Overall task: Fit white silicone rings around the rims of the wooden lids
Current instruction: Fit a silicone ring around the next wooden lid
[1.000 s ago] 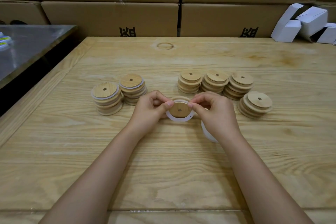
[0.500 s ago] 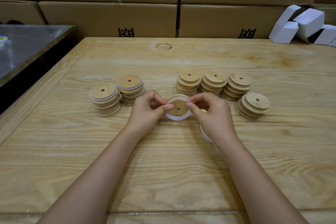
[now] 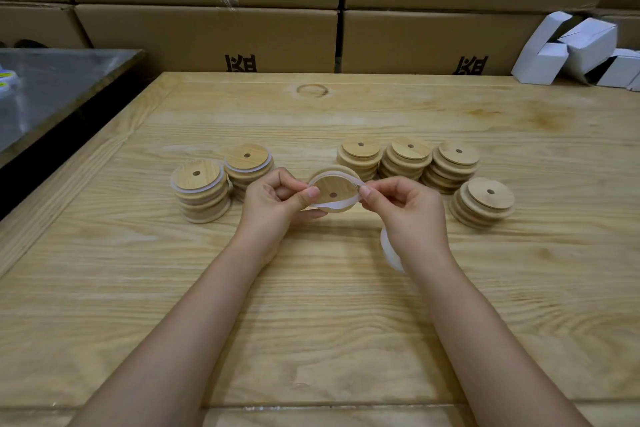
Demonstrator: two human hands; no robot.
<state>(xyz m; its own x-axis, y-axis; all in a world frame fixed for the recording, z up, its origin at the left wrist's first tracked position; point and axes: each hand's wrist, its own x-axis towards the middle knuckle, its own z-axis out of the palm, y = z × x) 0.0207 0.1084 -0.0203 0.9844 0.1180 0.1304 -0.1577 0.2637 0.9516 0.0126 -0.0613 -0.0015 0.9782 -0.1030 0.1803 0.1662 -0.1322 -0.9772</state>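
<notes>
Both hands [image 3: 346, 208] pinch 1 lid [image 3: 334, 189], its white ring [image 3: 332, 206] seemingly half-seated.

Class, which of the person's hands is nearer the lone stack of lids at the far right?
Right. The right hand is just left of that stack; the left hand sits farther left, beyond the held lid.

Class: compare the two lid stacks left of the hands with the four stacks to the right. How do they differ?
The left stacks show white silicone rings around their top lids; the right stacks show bare wood rims. Left has two stacks, right has four. The nearest right stack leans; the left ones stand straighter. All are round wooden lids with a centre hole.
</notes>
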